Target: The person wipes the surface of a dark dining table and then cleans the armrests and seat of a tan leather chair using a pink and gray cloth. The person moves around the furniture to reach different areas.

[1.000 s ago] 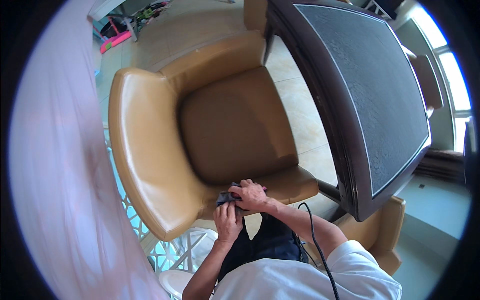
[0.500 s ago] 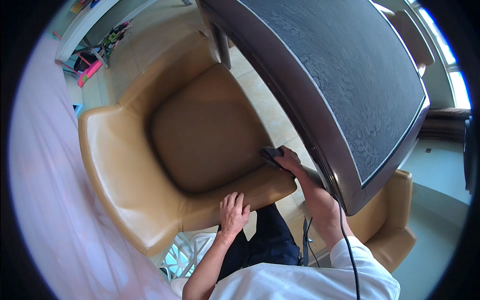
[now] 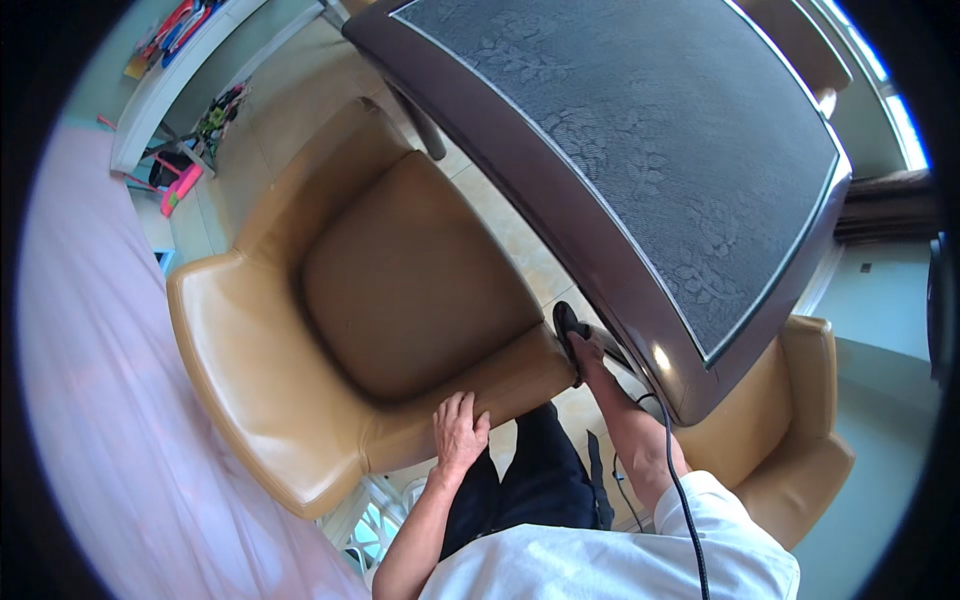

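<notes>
A tan leather armchair (image 3: 240,350) with a brown seat stands in front of me, its near armrest towards my body. On top of that armrest lies my left hand (image 3: 461,431), fingers stretched over the leather and holding nothing. At the armrest's far right end, my right hand (image 3: 587,350) is closed on a dark, flat oval pad (image 3: 569,324), whose exact kind I cannot make out. The pad is by the outer front corner of the armrest, in the gap beside the table; whether it touches the leather is unclear.
A dark table (image 3: 560,180) with a patterned grey mat (image 3: 690,170) stands close on the right. Another tan chair (image 3: 770,410) is at the lower right. A pale pink curtain (image 3: 110,350) hangs at left. A black cord (image 3: 684,490) runs over my right arm.
My right hand has moved the dark pad from the inner side of the armrest to its outer front corner. My left hand stays on the armrest. The view has shifted slightly.
</notes>
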The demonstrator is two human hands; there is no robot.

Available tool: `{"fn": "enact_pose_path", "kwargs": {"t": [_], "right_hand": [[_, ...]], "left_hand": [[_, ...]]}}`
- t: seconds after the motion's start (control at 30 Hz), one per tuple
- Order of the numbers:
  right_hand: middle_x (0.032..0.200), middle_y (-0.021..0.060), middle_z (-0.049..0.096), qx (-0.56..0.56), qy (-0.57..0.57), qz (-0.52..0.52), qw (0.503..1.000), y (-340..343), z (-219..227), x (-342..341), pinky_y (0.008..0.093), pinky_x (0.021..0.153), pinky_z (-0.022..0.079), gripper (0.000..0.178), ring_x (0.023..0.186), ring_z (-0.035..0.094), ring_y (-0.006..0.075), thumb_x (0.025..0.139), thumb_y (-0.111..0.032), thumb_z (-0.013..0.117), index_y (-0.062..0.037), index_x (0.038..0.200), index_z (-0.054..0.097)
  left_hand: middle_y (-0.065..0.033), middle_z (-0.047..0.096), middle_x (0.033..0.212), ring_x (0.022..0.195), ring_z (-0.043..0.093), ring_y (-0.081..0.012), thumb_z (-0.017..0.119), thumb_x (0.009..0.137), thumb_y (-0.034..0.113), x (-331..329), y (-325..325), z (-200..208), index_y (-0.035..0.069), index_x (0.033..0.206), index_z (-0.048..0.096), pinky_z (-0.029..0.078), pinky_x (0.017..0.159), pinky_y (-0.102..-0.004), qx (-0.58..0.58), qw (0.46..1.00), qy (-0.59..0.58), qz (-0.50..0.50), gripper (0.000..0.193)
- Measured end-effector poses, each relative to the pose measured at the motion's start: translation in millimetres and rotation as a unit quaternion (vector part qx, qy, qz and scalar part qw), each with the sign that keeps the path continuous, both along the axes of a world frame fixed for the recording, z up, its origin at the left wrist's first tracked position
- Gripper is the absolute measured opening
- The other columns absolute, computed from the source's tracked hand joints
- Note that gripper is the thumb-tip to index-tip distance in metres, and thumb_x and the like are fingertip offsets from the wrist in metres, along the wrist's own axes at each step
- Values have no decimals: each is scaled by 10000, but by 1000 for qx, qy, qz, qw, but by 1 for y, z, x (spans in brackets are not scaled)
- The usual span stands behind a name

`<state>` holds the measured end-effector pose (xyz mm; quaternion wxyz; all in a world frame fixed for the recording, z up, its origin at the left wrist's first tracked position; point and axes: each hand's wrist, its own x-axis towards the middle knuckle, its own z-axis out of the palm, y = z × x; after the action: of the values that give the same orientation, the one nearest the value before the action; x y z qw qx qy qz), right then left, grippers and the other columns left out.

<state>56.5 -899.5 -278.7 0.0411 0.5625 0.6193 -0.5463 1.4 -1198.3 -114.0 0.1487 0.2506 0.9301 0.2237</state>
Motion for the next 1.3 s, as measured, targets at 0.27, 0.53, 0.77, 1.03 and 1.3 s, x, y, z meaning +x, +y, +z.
{"fn": "enact_pose_path", "kwargs": {"t": [0.27,0.53,0.77,1.03,1.3], "right_hand": [[752,34,613,-116,236,-400,878,-54,35,23,344,545,463,140,578,559,168,948,-163,684,-78,1033,612],[701,48,591,-113,241,-521,811,-165,85,13,329,493,463,139,542,555,169,993,-220,596,-85,1027,594],[927,130,667,-57,153,-497,852,-284,108,6,379,527,530,458,572,618,226,869,-242,720,-35,1246,563],[765,90,633,-165,205,-473,841,-225,108,17,384,472,527,242,549,610,206,948,-190,634,-37,1124,569],[817,96,644,-103,247,-575,773,-181,55,5,359,522,497,226,578,592,202,1003,-202,610,-28,1135,551]], "left_hand": [[-205,609,1311,1222,564,-401,747,856,235,-12,-16,-5,-7,1299,619,470,1015,-514,6,997,-28,-78,520],[-269,542,1411,1312,512,-436,750,845,209,-10,-49,-4,-32,1328,602,423,1123,-502,58,988,-35,-137,560],[-291,497,1464,1358,475,-455,751,835,208,-7,-70,-14,-46,1333,599,395,1156,-507,74,983,-36,-165,579],[-333,357,1570,1460,356,-485,757,838,254,-8,-79,1,-46,1459,499,317,1218,-517,-16,975,-56,-212,736],[-342,260,1626,1507,275,-491,745,854,300,-6,-62,18,-49,1510,441,255,1248,-517,-87,961,-73,-251,803]]}}
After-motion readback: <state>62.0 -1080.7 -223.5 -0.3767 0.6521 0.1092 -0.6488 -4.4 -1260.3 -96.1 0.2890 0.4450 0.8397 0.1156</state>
